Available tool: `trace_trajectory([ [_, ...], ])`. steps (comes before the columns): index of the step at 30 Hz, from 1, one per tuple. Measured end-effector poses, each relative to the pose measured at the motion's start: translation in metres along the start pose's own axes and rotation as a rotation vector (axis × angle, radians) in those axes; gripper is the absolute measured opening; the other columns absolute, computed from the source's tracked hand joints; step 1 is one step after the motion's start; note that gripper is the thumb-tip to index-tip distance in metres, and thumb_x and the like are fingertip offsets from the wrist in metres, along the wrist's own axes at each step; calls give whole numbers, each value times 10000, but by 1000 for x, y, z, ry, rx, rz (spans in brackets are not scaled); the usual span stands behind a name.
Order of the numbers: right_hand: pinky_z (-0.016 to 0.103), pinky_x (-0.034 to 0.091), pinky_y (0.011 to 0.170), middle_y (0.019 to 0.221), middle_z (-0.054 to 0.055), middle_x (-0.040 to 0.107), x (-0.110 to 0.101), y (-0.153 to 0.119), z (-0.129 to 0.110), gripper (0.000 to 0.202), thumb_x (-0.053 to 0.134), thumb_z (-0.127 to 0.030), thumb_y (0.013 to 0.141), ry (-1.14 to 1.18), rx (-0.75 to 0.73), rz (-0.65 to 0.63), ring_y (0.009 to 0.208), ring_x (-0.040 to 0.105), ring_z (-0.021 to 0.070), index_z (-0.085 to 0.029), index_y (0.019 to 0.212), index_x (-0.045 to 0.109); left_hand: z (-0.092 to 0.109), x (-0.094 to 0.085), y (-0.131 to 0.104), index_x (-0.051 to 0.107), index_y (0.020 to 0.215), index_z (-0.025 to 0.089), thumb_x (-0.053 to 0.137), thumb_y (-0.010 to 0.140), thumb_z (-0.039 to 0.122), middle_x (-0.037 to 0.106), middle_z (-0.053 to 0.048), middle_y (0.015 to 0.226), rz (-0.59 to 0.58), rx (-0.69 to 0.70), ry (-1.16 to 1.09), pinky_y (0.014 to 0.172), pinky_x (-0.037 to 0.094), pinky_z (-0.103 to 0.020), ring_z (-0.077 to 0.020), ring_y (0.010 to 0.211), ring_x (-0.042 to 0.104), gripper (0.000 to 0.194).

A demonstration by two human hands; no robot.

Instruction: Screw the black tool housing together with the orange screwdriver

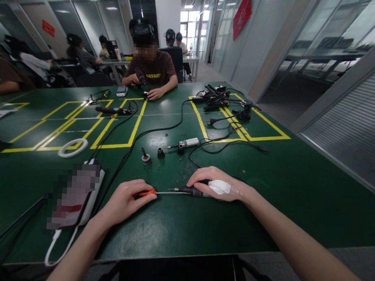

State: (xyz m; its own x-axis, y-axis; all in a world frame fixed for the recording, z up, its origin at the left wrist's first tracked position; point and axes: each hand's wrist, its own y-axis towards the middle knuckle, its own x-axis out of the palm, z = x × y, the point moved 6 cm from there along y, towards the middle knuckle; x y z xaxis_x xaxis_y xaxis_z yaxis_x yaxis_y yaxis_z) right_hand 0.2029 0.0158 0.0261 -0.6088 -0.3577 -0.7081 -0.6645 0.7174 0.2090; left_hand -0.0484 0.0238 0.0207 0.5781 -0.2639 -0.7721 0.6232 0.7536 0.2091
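Observation:
My left hand (128, 199) is closed round the orange handle of a screwdriver (145, 193), which lies low over the green table. Its thin metal shaft points right, toward the other hand. My right hand (218, 184) has its fingers round a black, tapered tool (191, 191) with a narrow metal tip facing left. The shaft runs close along this tool; whether they touch I cannot tell. A white pad (219, 186) sits on the right hand near the thumb. Beyond the hands are a silver cylinder with a thin rod (192, 142), a metal-and-black fitting (146, 158) and black collars (161, 153).
A phone (74, 195) with a white cable lies at left, near a white ring (73, 147). Black cords (137, 138) cross the green table (176, 232), with a tangled pile (216, 98) at the back right. Opposite, a person (152, 67) holds a power tool.

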Motion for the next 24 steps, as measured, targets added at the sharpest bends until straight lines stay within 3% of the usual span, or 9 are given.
trace_trajectory([
  [6, 305, 551, 896, 1045, 97, 814, 0, 0, -1, 262, 548, -240, 1001, -8, -3, -5, 944, 752, 197, -168, 1040, 798, 3, 3, 1, 756, 842, 194, 643, 951, 357, 751, -28, 764, -7, -13, -13, 667, 509, -235, -156, 689, 689, 226],
  [12, 306, 552, 891, 1043, 102, 814, 0, 0, -1, 267, 546, -234, 1001, -12, -5, -3, 946, 753, 199, -153, 1039, 798, 1, 3, -2, 709, 974, 189, 715, 862, 322, 731, -3, 788, 43, -53, -53, 673, 517, -244, -152, 682, 670, 175],
  [15, 307, 553, 899, 1053, 99, 814, 0, 0, -1, 254, 556, -231, 1001, -7, 1, -2, 955, 754, 198, -163, 1034, 799, 1, 4, -2, 652, 881, 191, 681, 867, 282, 671, 22, 728, 40, -65, -72, 624, 484, -229, -132, 632, 615, 96],
  [24, 314, 556, 914, 1059, 106, 812, -1, -1, -2, 255, 550, -229, 1005, -2, -3, -4, 964, 756, 203, -165, 1043, 794, -2, 6, -3, 628, 789, 190, 681, 903, 335, 705, -12, 757, 2, -77, -81, 629, 488, -233, -146, 676, 629, 192],
])
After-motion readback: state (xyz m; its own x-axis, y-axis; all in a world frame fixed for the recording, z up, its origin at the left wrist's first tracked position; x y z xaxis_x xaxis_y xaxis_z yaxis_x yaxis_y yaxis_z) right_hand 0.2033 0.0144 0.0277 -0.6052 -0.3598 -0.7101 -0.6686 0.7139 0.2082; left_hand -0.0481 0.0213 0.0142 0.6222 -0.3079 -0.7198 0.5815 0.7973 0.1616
